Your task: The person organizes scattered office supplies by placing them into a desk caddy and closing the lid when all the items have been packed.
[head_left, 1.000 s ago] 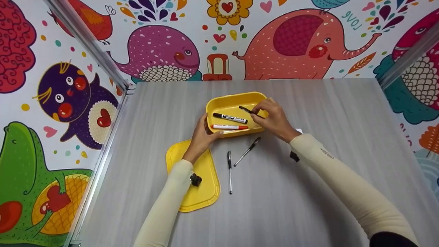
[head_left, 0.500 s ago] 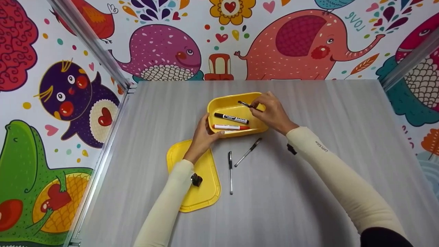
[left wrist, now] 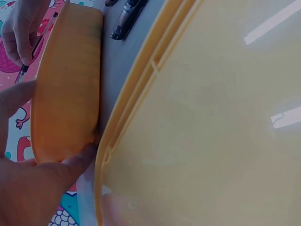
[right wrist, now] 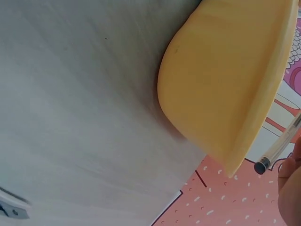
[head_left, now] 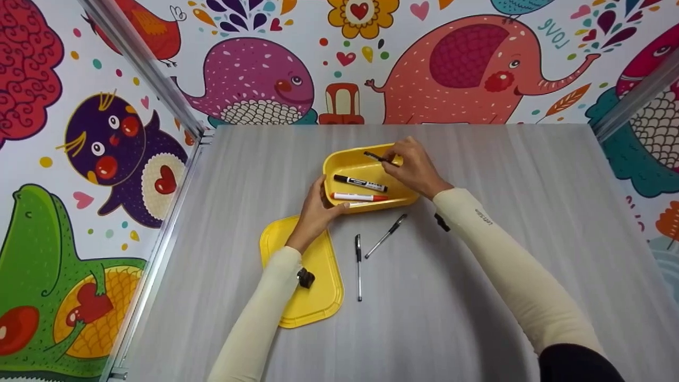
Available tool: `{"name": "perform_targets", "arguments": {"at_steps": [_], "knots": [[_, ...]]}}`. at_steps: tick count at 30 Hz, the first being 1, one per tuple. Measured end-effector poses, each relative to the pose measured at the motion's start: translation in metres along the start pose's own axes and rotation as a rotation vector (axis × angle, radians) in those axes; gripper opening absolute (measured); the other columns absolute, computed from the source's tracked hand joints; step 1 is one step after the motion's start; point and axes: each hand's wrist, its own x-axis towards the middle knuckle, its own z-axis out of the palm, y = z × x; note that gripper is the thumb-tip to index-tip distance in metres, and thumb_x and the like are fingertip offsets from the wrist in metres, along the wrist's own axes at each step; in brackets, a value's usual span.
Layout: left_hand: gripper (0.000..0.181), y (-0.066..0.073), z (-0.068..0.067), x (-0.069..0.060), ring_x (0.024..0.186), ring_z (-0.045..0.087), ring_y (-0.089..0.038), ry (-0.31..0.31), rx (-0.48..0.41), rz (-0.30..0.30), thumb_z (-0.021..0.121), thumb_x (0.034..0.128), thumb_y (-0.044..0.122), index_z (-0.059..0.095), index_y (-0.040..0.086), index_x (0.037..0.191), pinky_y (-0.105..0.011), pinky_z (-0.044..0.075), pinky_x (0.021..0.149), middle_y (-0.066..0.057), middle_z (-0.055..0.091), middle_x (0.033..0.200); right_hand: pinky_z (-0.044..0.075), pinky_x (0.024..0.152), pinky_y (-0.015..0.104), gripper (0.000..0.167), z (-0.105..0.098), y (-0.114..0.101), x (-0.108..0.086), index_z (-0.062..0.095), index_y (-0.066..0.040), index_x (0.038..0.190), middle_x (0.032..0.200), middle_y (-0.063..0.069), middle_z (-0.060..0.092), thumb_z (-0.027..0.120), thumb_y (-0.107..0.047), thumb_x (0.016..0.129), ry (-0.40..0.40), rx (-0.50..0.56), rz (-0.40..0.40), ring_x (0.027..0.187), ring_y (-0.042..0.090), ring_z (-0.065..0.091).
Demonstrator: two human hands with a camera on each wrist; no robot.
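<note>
1. Left grip (head_left: pixel 313 213) clasps the box (head_left: pixel 347 162) by its left end, apparently steadying it
2. Right grip (head_left: pixel 415 165) pinches a pen (head_left: pixel 374 156) mid-length above it, likely for control
3. Loose pens (head_left: pixel 359 265) lie nearby on the table (head_left: pixel 493 159)

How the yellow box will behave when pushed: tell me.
The yellow box is probably stiff: no bend shows where the left hand grips it. It looks low and broad, so likely slides before tipping. The black marker inside may roll.
</note>
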Motion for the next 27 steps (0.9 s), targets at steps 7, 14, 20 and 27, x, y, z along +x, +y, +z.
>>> {"name": "perform_targets", "arguments": {"at_steps": [7, 14, 20, 27], "knots": [[0.103, -0.001, -0.001, 0.0, 0.165, 0.03, -0.028, 0.005, 0.013, -0.014, 0.087, 0.0972, 0.019, 0.02, 0.009, 0.176, -0.039, 0.029, 0.133, -0.015, 0.026, 0.18, 0.048, 0.097, 0.042, 0.014, 0.009, 0.001, 0.005, 0.081, -0.003, 0.111, 0.109, 0.011, 0.076, 0.083, -0.01, 0.099, -0.055, -0.001, 0.035, 0.11, 0.032, 0.054], [0.103, -0.002, 0.0, 0.0, 0.165, 0.03, -0.029, -0.003, 0.002, -0.01, 0.086, 0.0982, 0.02, 0.02, 0.009, 0.176, -0.039, 0.029, 0.133, -0.015, 0.024, 0.181, 0.047, 0.098, 0.044, 0.013, 0.018, 0.008, 0.009, 0.082, -0.003, 0.11, 0.108, 0.011, 0.076, 0.083, -0.01, 0.099, -0.085, 0.043, 0.065, 0.11, 0.034, 0.056], [0.103, -0.001, 0.0, 0.001, 0.165, 0.03, -0.028, -0.012, -0.028, -0.011, 0.086, 0.0977, 0.018, 0.019, 0.009, 0.176, -0.039, 0.028, 0.133, -0.015, 0.025, 0.181, 0.043, 0.108, 0.05, 0.009, 0.025, 0.012, 0.009, 0.082, -0.004, 0.105, 0.105, 0.01, 0.075, 0.083, -0.01, 0.098, -0.13, 0.028, 0.089, 0.112, 0.033, 0.056], [0.103, -0.002, 0.0, 0.0, 0.165, 0.031, -0.027, -0.005, -0.012, -0.03, 0.086, 0.0979, 0.018, 0.019, 0.01, 0.176, -0.037, 0.029, 0.132, -0.014, 0.025, 0.18, 0.04, 0.109, 0.048, 0.009, 0.033, 0.013, 0.012, 0.082, -0.006, 0.106, 0.105, 0.005, 0.072, 0.082, -0.014, 0.1, -0.225, 0.028, 0.165, 0.113, 0.028, 0.052]]}}
